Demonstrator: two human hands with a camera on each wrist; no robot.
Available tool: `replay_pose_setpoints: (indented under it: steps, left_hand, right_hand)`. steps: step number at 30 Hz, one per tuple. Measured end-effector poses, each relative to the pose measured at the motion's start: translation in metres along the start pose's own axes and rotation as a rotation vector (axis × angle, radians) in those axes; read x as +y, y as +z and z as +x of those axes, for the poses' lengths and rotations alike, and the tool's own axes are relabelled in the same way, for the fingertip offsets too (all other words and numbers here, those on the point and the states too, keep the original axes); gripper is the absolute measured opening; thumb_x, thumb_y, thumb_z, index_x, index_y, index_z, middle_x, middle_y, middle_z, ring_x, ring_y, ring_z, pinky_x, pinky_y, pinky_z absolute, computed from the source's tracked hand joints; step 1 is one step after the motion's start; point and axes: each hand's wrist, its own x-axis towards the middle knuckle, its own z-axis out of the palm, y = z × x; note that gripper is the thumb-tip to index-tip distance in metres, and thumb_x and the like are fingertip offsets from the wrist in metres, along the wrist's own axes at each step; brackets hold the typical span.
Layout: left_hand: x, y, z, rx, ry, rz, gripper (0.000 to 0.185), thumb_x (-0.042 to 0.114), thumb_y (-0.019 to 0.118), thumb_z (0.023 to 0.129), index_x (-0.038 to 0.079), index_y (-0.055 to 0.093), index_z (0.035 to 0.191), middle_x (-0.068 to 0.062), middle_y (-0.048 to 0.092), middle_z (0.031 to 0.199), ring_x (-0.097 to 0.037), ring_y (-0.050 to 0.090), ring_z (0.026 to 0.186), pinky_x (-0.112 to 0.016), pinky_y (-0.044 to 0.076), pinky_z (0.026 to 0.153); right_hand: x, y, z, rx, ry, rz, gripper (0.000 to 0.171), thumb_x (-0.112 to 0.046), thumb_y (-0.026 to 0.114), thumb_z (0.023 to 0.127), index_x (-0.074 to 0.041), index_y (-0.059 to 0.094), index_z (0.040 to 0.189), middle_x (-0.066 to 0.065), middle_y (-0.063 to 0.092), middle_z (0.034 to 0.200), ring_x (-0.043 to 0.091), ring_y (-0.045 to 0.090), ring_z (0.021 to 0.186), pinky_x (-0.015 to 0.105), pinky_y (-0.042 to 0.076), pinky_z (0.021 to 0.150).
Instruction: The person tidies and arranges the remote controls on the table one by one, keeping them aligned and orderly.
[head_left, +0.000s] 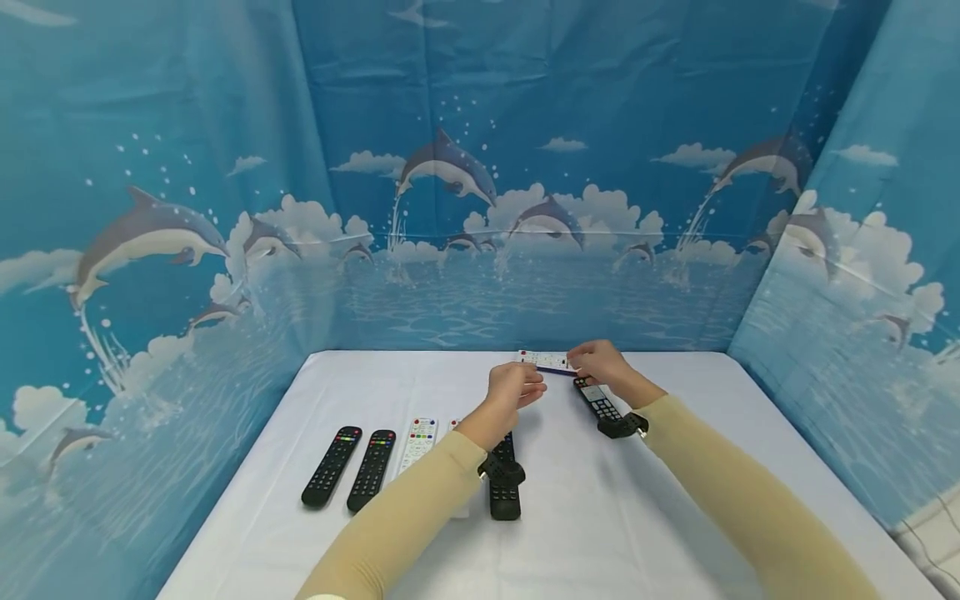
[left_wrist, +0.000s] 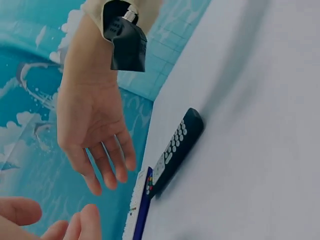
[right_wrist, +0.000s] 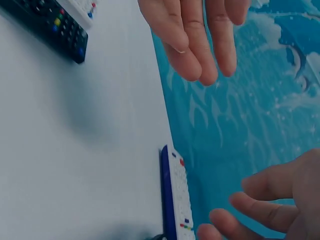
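Head view: both hands are seen at the far edge of the white worktop (head_left: 390, 383), over a white remote (head_left: 546, 360) with a dark blue underside, lying flat near the backdrop. The right hand (head_left: 600, 363) is placed at that remote's right end; contact cannot be judged from this view. The left hand (head_left: 514, 387) is held just short of it, fingers loosely extended.

Left wrist view: the right hand (left_wrist: 95, 140) is shown above the white remote (left_wrist: 139, 207), fingers relaxed and spread, nothing gripped. A black remote (left_wrist: 176, 149) is shown lying against the white one's end, a detail not resolved from the head.

Right wrist view: the left hand (right_wrist: 192, 35) is shown clear of the white remote (right_wrist: 175, 197), fingers straight, empty. Fingertips (right_wrist: 215, 231) of the right hand are seen close to the remote's near end; touch or gap cannot be told.

Only the head view covers the row nearer the person: two black remotes (head_left: 351, 467), a white remote (head_left: 418, 440) and another black remote (head_left: 504, 487) partly hidden under the left forearm.
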Motion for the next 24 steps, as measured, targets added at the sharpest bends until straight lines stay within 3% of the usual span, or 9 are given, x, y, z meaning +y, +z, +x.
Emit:
replay_pose_setpoints:
  steps: [6,11,16,20,24]
  left_hand:
    - [-0.01,0.009,0.032,0.053,-0.038,-0.198,0.051,0.004,0.061,0.094,-0.005,0.049,0.143,-0.027,0.064,0.12,-0.034,0.069,0.1,-0.041,0.055,0.095]
    - [-0.025,0.012,0.052,0.119,-0.047,-0.25,0.054,0.005,0.06,0.092,-0.005,0.046,0.143,-0.033,0.056,0.13,-0.042,0.061,0.113,-0.044,0.053,0.098]
    - [-0.035,0.015,0.063,0.089,-0.098,-0.268,0.054,0.012,0.058,0.094,-0.003,0.046,0.144,-0.036,0.048,0.138,-0.048,0.051,0.126,-0.049,0.049,0.103]
    - [-0.035,0.018,0.069,0.06,-0.125,-0.288,0.053,0.019,0.056,0.097,-0.001,0.047,0.145,-0.036,0.042,0.143,-0.051,0.045,0.13,-0.052,0.044,0.107]
    - [-0.034,0.017,0.076,0.056,-0.15,-0.336,0.059,0.019,0.057,0.098,-0.004,0.04,0.149,-0.039,0.036,0.144,-0.053,0.038,0.135,-0.054,0.038,0.111]
  right_hand:
    - [0.012,-0.01,0.023,0.102,-0.022,-0.097,0.041,-0.025,0.053,0.104,-0.003,0.059,0.138,0.023,0.052,0.142,0.043,0.047,0.13,0.059,0.045,0.101]
    - [0.026,-0.012,0.038,0.135,-0.044,-0.172,0.045,-0.023,0.054,0.102,-0.001,0.055,0.141,0.024,0.048,0.145,0.045,0.044,0.132,0.061,0.045,0.1]
    - [0.042,-0.015,0.048,0.127,-0.032,-0.305,0.055,-0.024,0.053,0.101,0.001,0.043,0.15,0.028,0.033,0.155,0.051,0.033,0.137,0.065,0.04,0.103]
    - [0.051,-0.017,0.053,0.091,-0.026,-0.301,0.061,-0.025,0.051,0.102,0.001,0.033,0.155,0.03,0.025,0.158,0.053,0.025,0.141,0.068,0.033,0.107]
    - [0.056,-0.014,0.057,0.045,-0.008,-0.293,0.062,-0.025,0.048,0.103,0.001,0.03,0.156,0.03,0.024,0.158,0.052,0.025,0.142,0.067,0.032,0.109]
